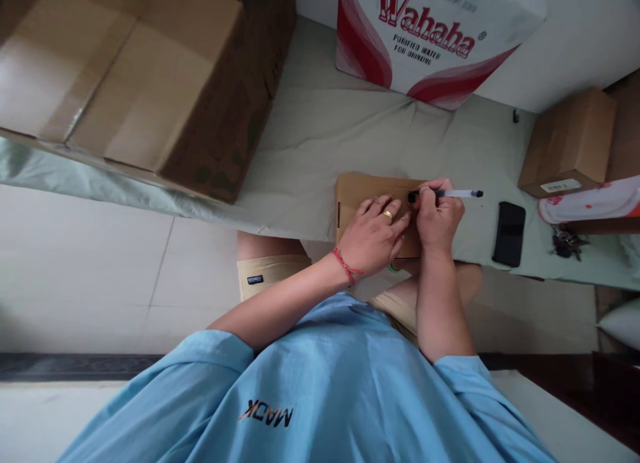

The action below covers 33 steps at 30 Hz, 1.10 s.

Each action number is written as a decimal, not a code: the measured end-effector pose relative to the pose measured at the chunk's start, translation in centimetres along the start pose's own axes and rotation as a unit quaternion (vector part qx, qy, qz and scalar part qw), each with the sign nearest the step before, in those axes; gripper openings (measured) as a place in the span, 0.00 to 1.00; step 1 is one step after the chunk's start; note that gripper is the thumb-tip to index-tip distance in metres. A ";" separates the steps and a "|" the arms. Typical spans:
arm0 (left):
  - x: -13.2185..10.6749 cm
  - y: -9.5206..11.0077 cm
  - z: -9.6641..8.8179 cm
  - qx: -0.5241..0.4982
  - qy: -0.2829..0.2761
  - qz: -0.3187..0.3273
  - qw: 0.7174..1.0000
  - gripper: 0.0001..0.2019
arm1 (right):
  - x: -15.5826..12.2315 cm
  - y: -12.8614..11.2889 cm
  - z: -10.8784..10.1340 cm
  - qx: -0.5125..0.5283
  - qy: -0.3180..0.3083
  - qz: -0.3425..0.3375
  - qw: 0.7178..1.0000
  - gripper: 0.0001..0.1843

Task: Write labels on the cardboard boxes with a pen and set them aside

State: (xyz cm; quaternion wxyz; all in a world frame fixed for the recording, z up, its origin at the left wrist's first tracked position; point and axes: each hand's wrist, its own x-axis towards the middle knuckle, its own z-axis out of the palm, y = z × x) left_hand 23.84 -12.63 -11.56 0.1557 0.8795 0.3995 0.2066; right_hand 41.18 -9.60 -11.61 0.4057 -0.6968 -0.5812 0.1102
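Note:
A small flat cardboard box (pixel 361 191) lies on a pale green sheet (pixel 310 143), at its near edge in front of my knees. My left hand (pixel 373 235), with a ring and a red wrist string, rests flat on the box with its fingers stretched out. Just to the right, my right hand (pixel 440 216) is closed around a white pen (pixel 457 194). The pen lies sideways, and its dark end meets the top of the box close to my left fingertips.
A large brown carton (pixel 150 83) fills the far left. A white and red "Wahaha" water carton (pixel 435 36) stands behind. To the right are a black phone (pixel 509 233), keys (pixel 565 240), a small labelled box (pixel 570 143) and a white and red packet (pixel 590 202).

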 end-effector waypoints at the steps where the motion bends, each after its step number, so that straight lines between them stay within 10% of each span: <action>1: 0.0 0.0 0.0 -0.001 -0.001 -0.001 1.000 0.22 | 0.0 -0.1 0.0 -0.003 -0.002 0.003 1.000 0.11; 12: 0.0 0.0 -0.2 -0.003 -0.023 -0.008 1.000 0.22 | 0.3 2.7 -1.7 0.170 0.166 0.195 0.952 0.10; 16: 0.1 0.0 -0.5 -0.007 -0.030 -0.016 0.999 0.22 | 0.8 8.5 -6.0 0.019 0.012 0.321 0.947 0.16; 22: 0.1 0.1 -0.7 -0.029 -0.030 -0.027 0.999 0.20 | 0.3 13.0 -8.7 -0.098 -0.101 0.338 0.931 0.19; 33: -0.2 -0.1 -0.5 -0.036 -0.003 -0.049 0.998 0.21 | -1.4 17.4 -16.1 -0.338 0.056 0.299 0.890 0.44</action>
